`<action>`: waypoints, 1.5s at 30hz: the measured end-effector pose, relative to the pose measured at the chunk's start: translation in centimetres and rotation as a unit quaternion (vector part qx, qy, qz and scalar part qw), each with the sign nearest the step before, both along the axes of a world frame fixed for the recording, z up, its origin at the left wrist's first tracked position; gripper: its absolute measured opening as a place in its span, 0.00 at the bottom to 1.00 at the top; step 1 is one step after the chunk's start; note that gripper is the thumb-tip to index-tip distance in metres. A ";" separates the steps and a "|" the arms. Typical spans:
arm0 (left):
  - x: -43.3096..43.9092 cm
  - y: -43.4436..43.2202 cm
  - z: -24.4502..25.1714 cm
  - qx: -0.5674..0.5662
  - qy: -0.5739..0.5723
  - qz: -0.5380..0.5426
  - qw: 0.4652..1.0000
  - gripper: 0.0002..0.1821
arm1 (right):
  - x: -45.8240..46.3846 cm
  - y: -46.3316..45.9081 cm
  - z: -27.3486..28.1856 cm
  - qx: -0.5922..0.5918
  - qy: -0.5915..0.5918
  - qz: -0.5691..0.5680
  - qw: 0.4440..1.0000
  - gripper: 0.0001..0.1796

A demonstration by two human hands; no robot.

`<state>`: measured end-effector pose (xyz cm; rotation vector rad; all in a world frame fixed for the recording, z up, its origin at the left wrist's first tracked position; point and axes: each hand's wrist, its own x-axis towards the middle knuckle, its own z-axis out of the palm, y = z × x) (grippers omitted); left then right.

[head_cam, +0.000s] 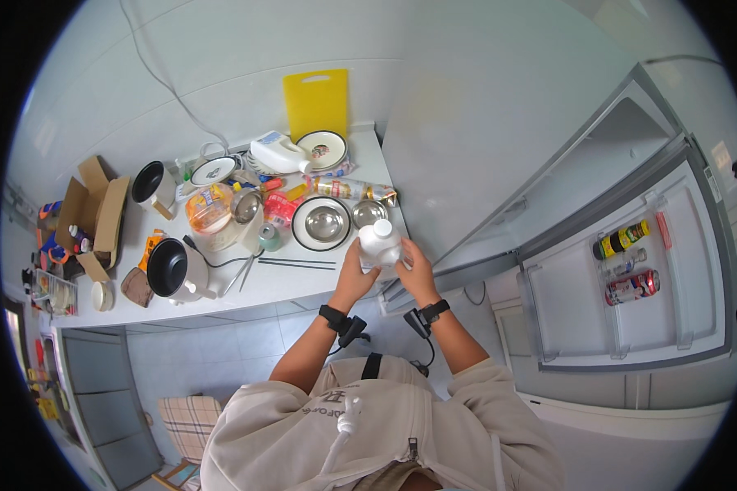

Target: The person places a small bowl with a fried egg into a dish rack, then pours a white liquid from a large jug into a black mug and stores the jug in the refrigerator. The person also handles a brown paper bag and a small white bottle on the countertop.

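Observation:
A white plastic jug with a white cap [381, 240] is held upright at the counter's front right corner, between my left hand [356, 276] and my right hand [416, 273]. Just behind the jug is a small steel bowl [370, 213]. To its left a larger steel bowl [325, 223] rests in a white plate with a dark rim [302, 234]. Dark chopsticks [296, 263] lie near the counter's front edge, and a pale green can [269, 236] stands behind their left end.
The refrigerator door [565, 307] hangs open on the right, with a red can [632, 288] and bottles in its shelf. Cooking pots [167, 268], a cardboard box [107, 215], a lying white jug [277, 153], food packets and a yellow cutting board [317, 103] crowd the counter. A plaid chair [190, 423] stands lower left.

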<state>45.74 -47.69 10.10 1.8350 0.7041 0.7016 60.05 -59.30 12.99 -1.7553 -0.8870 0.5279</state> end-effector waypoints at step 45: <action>11.6 -18.5 13.7 -0.123 -0.037 -0.409 0.903 0.42 | 3.2 -28.6 9.4 0.110 -0.074 -0.380 0.915 0.12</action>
